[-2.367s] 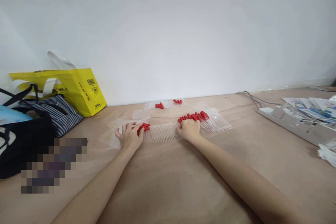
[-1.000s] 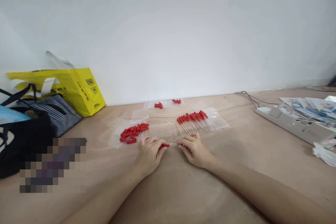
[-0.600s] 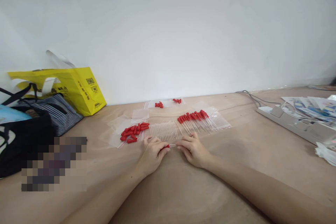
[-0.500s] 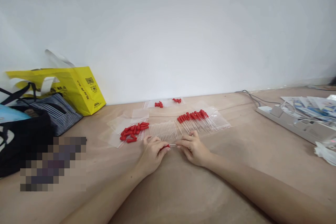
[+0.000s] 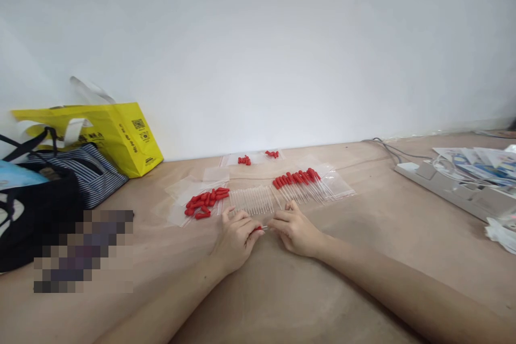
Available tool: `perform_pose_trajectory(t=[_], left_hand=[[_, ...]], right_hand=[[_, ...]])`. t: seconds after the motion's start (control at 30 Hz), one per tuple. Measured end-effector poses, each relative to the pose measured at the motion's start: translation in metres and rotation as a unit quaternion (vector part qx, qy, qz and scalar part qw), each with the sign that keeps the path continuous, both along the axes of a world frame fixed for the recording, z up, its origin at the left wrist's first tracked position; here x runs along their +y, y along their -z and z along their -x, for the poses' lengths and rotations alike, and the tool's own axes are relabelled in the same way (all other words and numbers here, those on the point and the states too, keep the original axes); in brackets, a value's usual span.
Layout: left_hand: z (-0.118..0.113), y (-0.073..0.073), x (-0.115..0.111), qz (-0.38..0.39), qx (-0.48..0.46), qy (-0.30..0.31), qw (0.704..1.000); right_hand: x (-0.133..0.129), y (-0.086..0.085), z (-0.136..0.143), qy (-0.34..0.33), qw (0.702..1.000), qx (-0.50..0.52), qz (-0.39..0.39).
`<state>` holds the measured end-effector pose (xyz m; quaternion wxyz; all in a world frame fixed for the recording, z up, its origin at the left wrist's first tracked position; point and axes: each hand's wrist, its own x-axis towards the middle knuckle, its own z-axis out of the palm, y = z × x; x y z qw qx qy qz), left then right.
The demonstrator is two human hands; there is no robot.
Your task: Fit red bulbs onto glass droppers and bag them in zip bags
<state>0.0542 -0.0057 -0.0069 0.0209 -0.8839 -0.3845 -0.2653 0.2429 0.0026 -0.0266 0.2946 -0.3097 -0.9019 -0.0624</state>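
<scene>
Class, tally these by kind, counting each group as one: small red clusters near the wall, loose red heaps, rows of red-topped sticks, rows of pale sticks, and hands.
Small red clusters near the wall: 2
Loose red heap: 1
Row of red-topped sticks: 1
Row of pale sticks: 1
Left hand and right hand: 2
Total: 7

Approx 10 red-tipped sticks (image 5: 297, 178), 2 rear red piles (image 5: 244, 160). 2 hands (image 5: 237, 239), 1 yel bag (image 5: 135, 142), 1 pwr strip (image 5: 443, 190)
</scene>
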Motion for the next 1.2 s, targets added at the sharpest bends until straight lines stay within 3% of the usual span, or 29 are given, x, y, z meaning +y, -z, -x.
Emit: perform_pose_trajectory(t=[0.3,0.73,1.2], left_hand=[[0.014,-0.003,0.003,-0.023,0.0,-0.008,1.0],[0.006,-0.005,0.0,-0.06,-0.071,0.019,0.996],[0.006,-0.003,0.004,-0.011,-0.038,0.018,0.999]], right_hand=[[-0.003,-0.007,-0.013,0.012,0.996,0.031,0.08],[-0.006,0.001,-0.007,0.009,0.99,0.106,0.096],[-0.002,0.0,-0.008,0.0,0.994,0.075,0.085]])
